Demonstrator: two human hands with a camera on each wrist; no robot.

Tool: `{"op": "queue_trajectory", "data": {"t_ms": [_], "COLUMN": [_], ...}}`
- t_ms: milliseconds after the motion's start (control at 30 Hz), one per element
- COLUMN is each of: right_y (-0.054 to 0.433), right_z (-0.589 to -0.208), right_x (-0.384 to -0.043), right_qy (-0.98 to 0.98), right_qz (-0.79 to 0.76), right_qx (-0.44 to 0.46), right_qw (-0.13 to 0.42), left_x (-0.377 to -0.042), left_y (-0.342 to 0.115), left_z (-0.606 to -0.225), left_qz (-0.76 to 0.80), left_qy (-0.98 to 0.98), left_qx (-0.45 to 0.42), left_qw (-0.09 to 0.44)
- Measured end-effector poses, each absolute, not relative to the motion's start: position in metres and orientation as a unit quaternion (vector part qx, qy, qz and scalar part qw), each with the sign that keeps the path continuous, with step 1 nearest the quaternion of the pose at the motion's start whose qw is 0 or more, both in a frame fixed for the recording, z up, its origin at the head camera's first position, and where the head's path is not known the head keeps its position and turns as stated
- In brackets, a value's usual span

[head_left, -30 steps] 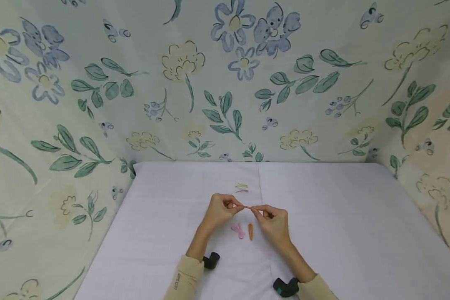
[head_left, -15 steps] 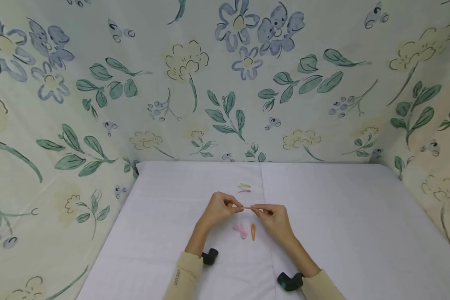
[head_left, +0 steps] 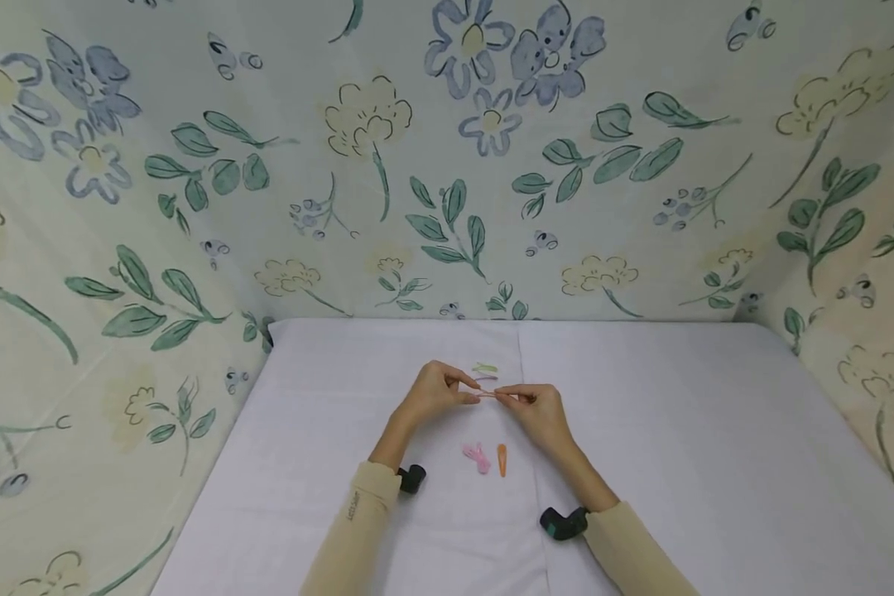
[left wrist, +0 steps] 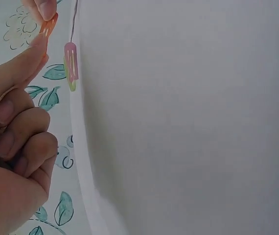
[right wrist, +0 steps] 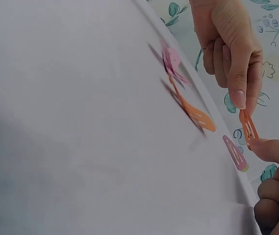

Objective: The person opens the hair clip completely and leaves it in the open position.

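Between my two hands, over the white cloth, is a small orange snap hair clip (right wrist: pixel 248 128) with a slotted body. My left hand (head_left: pixel 434 392) pinches one end between thumb and index finger, its other fingers curled in. At the opposite end, my right hand (head_left: pixel 540 412) pinches the clip with thumb and fingertip. Just beyond the hands lie a green hair clip (head_left: pixel 484 368) and a pinkish-purple hair clip (left wrist: pixel 70 55), close together. Nearer the body, pink hair clips (head_left: pixel 478 458) lie bunched beside another orange hair clip (head_left: pixel 502 460).
A white cloth (head_left: pixel 641 430) with a fold line covers the table. Floral fabric (head_left: pixel 447 165) hangs behind it and along the sides. Black wrist cameras (head_left: pixel 564 523) stick out inward from both forearms.
Both hands have moved forward with the orange clip, closer to the green and purple clips. The left thumb and index finger look farther apart. The clips on the cloth stay put.
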State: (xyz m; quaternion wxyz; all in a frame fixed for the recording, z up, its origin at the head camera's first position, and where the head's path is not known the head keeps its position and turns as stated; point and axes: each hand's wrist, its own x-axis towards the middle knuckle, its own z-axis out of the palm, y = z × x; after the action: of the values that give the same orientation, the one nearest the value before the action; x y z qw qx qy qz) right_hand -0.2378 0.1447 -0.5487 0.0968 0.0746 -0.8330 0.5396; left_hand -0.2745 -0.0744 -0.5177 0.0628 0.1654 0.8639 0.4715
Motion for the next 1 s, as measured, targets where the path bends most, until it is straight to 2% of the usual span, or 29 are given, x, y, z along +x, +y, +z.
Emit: {"op": "queue_trajectory", "data": {"t_ms": [200,467,1000], "right_y": [0.145,0.139,0.139], "right_z": [-0.553,-0.554,-0.553], "right_x": [-0.25,-0.26,-0.264], "right_qy": [-0.825,-0.838,-0.86], "right_qz": [0.554,0.535,0.503], "right_qx": [0.079,0.055,0.04], "right_qw": [0.083,0.091,0.081], "left_x": [-0.289,-0.304,-0.305], "left_y": [-0.075,-0.074,-0.066], "left_z": [-0.515,-0.522,-0.521], "left_qz": [0.455,0.452,0.423], "left_qy": [0.873,0.878,0.894], "left_qx": [0.152,0.126,0.102], "left_qw": [0.083,0.1,0.106]}}
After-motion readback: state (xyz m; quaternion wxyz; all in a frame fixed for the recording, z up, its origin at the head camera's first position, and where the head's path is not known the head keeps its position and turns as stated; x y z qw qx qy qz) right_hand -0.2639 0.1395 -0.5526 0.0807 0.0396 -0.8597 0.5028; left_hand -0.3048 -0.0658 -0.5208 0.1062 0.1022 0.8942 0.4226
